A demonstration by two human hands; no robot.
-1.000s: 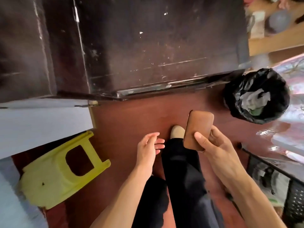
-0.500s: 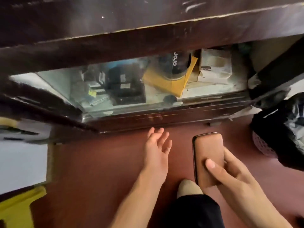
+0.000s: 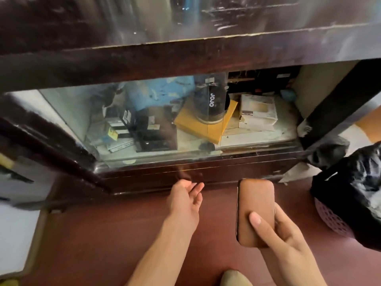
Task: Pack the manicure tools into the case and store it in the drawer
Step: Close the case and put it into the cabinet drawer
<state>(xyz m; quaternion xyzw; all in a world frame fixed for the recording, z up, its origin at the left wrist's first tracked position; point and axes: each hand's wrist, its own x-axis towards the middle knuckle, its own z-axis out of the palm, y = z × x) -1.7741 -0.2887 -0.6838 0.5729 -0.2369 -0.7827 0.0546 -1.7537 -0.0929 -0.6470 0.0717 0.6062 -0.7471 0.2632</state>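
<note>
Fingers (image 3: 284,219) curled, the right hand (image 3: 288,244) grips the tan leather case (image 3: 255,203); the spread, empty left hand (image 3: 183,205) should pull the dark wooden drawer (image 3: 216,175) at twelve o'clock squarely.

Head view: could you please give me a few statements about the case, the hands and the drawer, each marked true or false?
1. The right hand holds the brown case. True.
2. The case lies open, showing its tools. False: it is closed.
3. The left hand grips a tool. False: it is empty, its fingers relaxed, near the dark front of the drawer.
4. Inside the drawer, a black cylinder sits on a yellow envelope. True.
5. The case rests among the drawer's contents. False: it is held in front of the drawer, over the floor.
</note>
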